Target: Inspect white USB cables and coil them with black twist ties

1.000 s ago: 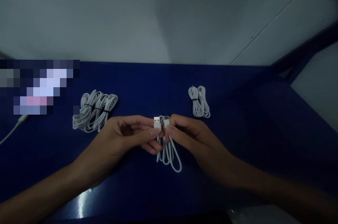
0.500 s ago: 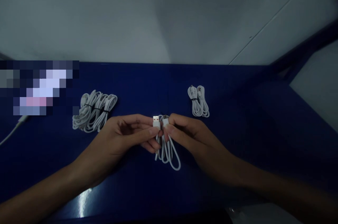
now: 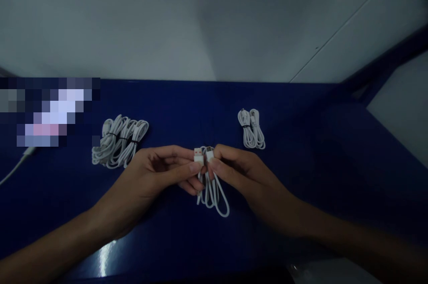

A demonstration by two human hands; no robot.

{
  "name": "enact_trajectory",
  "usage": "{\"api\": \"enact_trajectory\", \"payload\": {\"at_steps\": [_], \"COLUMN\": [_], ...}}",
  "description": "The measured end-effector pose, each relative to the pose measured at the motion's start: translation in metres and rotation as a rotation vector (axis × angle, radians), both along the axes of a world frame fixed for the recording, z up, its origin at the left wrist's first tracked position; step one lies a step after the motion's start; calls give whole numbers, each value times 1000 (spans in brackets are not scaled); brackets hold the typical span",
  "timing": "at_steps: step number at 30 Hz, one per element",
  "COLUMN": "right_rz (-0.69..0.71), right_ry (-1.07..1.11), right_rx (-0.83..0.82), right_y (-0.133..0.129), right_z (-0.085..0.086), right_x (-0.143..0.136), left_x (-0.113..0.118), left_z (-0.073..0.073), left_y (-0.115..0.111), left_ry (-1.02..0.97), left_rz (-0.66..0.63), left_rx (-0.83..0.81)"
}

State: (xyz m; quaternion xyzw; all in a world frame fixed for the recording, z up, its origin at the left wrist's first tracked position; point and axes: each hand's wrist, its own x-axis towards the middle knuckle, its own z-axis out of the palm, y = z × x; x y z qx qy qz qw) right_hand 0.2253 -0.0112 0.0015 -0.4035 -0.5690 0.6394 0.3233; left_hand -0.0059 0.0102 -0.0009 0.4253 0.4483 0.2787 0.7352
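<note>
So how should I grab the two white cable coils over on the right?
I'd pinch the white coils from above with your right hand, thumb and fingers on their two long sides, level with the black tie. They lie flat and side by side, and the tie cinches the left one's loops. The looped ends look easier to pull loose.

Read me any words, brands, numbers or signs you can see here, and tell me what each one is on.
No readable text anywhere.
USB plug in the left hand: no lettering can be made out.
Pixelated patch at the left: too blurred to read.
</note>
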Motion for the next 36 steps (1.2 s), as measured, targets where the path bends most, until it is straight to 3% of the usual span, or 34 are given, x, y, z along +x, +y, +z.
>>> {"api": "enact_trajectory", "payload": {"at_steps": [36], "right_rz": [10], "right_ry": [-2], "right_rx": [-9], "right_y": [-1], "right_z": [0], "right_x": [-1], "left_x": [-3], "left_z": [-4], "left_y": [0], "left_ry": [17], "left_rz": [-35], "left_rx": [18]}}
